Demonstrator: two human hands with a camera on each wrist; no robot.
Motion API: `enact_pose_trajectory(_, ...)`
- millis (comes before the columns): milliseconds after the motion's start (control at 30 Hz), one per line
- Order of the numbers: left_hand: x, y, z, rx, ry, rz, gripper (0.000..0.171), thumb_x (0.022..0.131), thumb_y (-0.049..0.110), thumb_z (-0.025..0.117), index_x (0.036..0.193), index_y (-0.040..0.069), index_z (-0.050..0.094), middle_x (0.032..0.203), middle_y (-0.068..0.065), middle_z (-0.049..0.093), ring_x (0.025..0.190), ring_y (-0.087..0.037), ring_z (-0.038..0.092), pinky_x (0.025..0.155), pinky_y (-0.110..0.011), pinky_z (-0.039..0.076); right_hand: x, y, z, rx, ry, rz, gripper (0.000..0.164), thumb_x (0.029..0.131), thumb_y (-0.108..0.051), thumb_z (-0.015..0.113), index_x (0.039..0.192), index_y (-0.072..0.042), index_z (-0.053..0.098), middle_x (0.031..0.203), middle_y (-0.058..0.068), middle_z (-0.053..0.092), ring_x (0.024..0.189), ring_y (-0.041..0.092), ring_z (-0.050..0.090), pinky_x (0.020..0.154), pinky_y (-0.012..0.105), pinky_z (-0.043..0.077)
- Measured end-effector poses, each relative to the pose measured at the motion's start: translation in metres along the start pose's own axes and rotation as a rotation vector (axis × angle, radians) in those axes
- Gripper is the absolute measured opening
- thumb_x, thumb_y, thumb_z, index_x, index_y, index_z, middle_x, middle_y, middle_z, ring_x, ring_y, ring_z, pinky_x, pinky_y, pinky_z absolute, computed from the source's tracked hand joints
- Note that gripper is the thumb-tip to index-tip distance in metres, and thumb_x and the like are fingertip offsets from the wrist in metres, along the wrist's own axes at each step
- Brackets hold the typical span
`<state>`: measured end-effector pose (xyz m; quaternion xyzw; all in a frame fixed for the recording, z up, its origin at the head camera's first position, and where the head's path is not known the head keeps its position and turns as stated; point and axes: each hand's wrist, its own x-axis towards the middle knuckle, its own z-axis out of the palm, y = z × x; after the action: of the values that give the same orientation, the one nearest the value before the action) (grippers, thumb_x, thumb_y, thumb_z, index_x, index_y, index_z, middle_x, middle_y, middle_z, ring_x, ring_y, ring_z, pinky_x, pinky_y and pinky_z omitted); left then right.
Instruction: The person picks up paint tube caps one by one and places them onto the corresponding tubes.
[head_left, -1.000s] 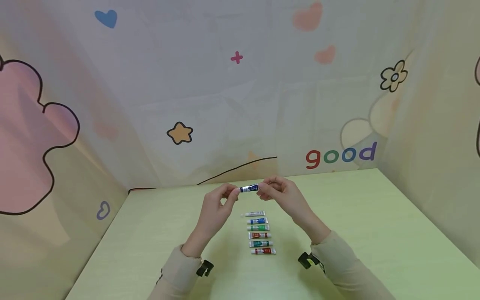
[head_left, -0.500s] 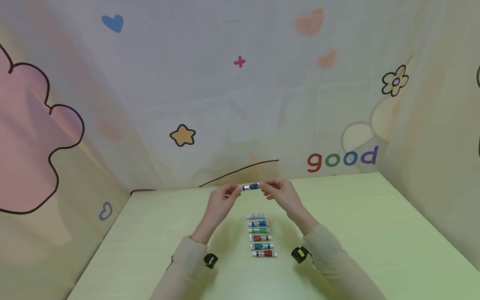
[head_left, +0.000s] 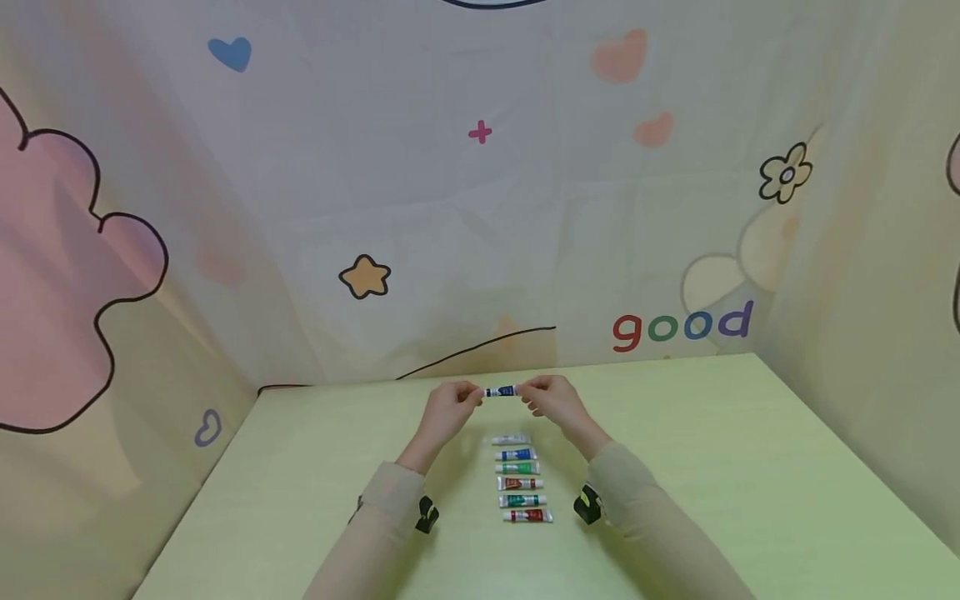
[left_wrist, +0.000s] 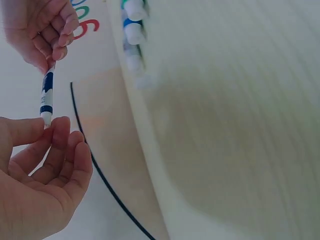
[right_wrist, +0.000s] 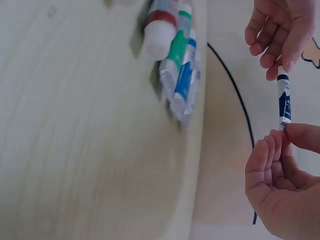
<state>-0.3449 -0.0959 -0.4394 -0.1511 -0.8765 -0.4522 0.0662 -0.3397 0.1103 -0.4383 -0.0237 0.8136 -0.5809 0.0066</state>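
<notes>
While you hold the small blue-and-white tube in the air above the desk, your left hand pinches its cap end and your right hand pinches the crimped tail; both grips are closed on it with fingertips only; it looks light and soft-walled, so I judge squeezing the middle risky; hold the ends; its label is too small to read; six more tubes lie in a row below; "good" reads on the backdrop.
</notes>
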Motion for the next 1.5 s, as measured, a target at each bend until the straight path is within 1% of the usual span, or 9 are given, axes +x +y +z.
enact_pose_trajectory(200, 0.006, -0.012, 0.009, 0.002, -0.041, -0.054, 0.023, 0.101, 0.019, 0.063, 0.106, 0.001, 0.075, 0.094, -0.008, 0.074, 0.09, -0.023, 0.066, 0.077, -0.037, 0.053, 0.005, 0.011, -0.001, -0.103, -0.067, 0.057, 0.031, 0.1, -0.021, 0.063, 0.11, 0.008, 0.069, 0.103, 0.02, 0.068, 0.091, 0.032, 0.064, 0.078, 0.039, 0.056)
enact_pose_trajectory(367, 0.009, -0.015, 0.013, 0.015, -0.05, -0.107, 0.023, 0.101, 0.02, 0.064, 0.105, 0.001, 0.076, 0.094, -0.008, 0.073, 0.087, -0.021, 0.064, 0.076, -0.037, 0.052, 0.012, 0.016, -0.001, -0.158, -0.114, 0.087, 0.029, 0.099, -0.019, 0.062, 0.108, 0.008, 0.07, 0.098, 0.016, 0.068, 0.083, 0.023, 0.061, 0.071, 0.033, 0.054)
enact_pose_trajectory(467, 0.009, -0.014, 0.013, 0.018, -0.06, -0.131, 0.023, 0.1, 0.02, 0.065, 0.106, 0.001, 0.076, 0.097, -0.009, 0.073, 0.09, -0.023, 0.065, 0.079, -0.039, 0.053, 0.014, 0.017, -0.002, -0.162, -0.121, 0.097, 0.027, 0.099, -0.017, 0.062, 0.104, 0.008, 0.07, 0.087, 0.011, 0.065, 0.072, 0.017, 0.056, 0.064, 0.027, 0.049)
enact_pose_trajectory(633, 0.006, -0.015, 0.015, 0.032, -0.082, -0.174, 0.022, 0.099, 0.02, 0.066, 0.103, 0.001, 0.077, 0.097, -0.009, 0.074, 0.093, -0.024, 0.064, 0.084, -0.042, 0.052, 0.013, 0.02, -0.003, -0.164, -0.173, 0.112, 0.024, 0.098, -0.013, 0.062, 0.085, 0.006, 0.067, 0.062, 0.0, 0.047, 0.054, 0.011, 0.039, 0.053, 0.023, 0.036)
enact_pose_trajectory(733, 0.005, -0.019, 0.017, 0.052, -0.099, -0.193, 0.021, 0.098, 0.02, 0.068, 0.1, 0.002, 0.077, 0.097, -0.008, 0.074, 0.093, -0.022, 0.064, 0.084, -0.041, 0.052, 0.011, 0.023, -0.003, -0.163, -0.2, 0.107, 0.023, 0.097, -0.011, 0.063, 0.081, 0.005, 0.066, 0.06, -0.001, 0.045, 0.054, 0.011, 0.039, 0.053, 0.023, 0.036)
enact_pose_trajectory(867, 0.002, -0.019, 0.017, 0.091, -0.131, -0.195, 0.02, 0.096, 0.019, 0.071, 0.1, 0.001, 0.077, 0.096, -0.008, 0.073, 0.086, -0.02, 0.062, 0.076, -0.035, 0.052, 0.01, 0.024, -0.005, -0.175, -0.226, 0.108, 0.019, 0.095, -0.01, 0.065, 0.084, 0.006, 0.068, 0.067, 0.001, 0.052, 0.059, 0.012, 0.046, 0.056, 0.023, 0.043)
enact_pose_trajectory(1000, 0.003, -0.015, 0.016, 0.117, -0.181, -0.204, 0.021, 0.095, 0.02, 0.072, 0.101, 0.001, 0.077, 0.095, -0.007, 0.073, 0.079, -0.016, 0.056, 0.069, -0.029, 0.046, 0.011, 0.023, -0.009, -0.195, -0.231, 0.128, 0.018, 0.095, -0.011, 0.067, 0.085, 0.004, 0.069, 0.069, 0.002, 0.055, 0.06, 0.013, 0.048, 0.057, 0.024, 0.044)
enact_pose_trajectory(1133, 0.004, -0.014, 0.015, 0.139, -0.213, -0.2, 0.022, 0.095, 0.021, 0.072, 0.102, 0.001, 0.077, 0.096, -0.007, 0.072, 0.08, -0.016, 0.056, 0.072, -0.03, 0.047, 0.014, 0.024, -0.011, -0.203, -0.224, 0.148, 0.017, 0.094, -0.011, 0.069, 0.083, 0.001, 0.067, 0.068, 0.001, 0.054, 0.059, 0.013, 0.046, 0.057, 0.024, 0.041)
enact_pose_trajectory(1500, 0.002, -0.018, 0.016, 0.152, -0.225, -0.212, 0.018, 0.093, 0.02, 0.074, 0.097, 0.003, 0.078, 0.098, -0.007, 0.072, 0.083, -0.017, 0.059, 0.076, -0.034, 0.051, 0.013, 0.028, -0.005, -0.217, -0.199, 0.155, 0.021, 0.092, -0.01, 0.069, 0.074, -0.002, 0.064, 0.064, 0.0, 0.052, 0.056, 0.012, 0.044, 0.053, 0.023, 0.038)
